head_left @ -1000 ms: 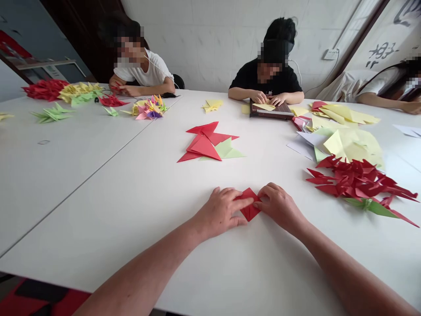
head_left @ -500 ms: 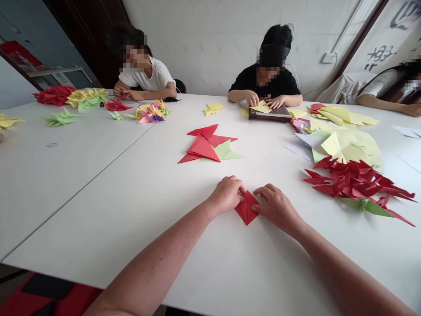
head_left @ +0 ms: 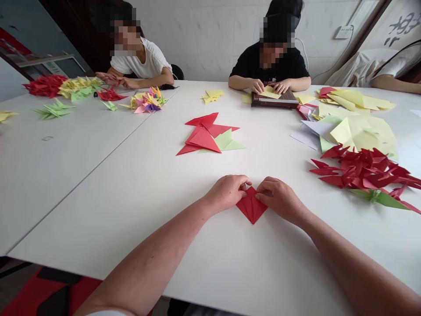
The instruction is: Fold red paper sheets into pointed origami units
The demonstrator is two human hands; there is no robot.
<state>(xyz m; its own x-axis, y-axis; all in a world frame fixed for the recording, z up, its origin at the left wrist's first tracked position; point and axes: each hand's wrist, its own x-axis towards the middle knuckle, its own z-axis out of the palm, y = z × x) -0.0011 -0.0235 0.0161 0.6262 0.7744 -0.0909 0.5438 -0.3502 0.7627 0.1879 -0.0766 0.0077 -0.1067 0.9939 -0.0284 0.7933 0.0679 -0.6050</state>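
A small red origami paper [head_left: 252, 213], folded to a diamond with crease lines, lies on the white table in front of me, one corner pointing toward me. My left hand [head_left: 228, 192] has its thumb and curled fingers closed on the paper's upper left edge. On the upper right edge, my right hand [head_left: 279, 197] pinches the paper the same way. The fingertips partly hide both side edges. Beyond my hands lie folded red papers [head_left: 205, 138] overlapping a light green folded paper [head_left: 228, 141].
To the right are a heap of red folded pieces [head_left: 365, 169], a green one [head_left: 383, 198] and yellow sheets [head_left: 368, 131]. Across the table, a person in black [head_left: 269, 66] handles yellow paper on a brown paper trimmer [head_left: 274, 101]. Another person [head_left: 144, 61] sits by colourful origami [head_left: 149, 101].
Both my hands have closed in on the paper's upper edges, and its lower part shows more widely. The camera view has tilted down slightly.
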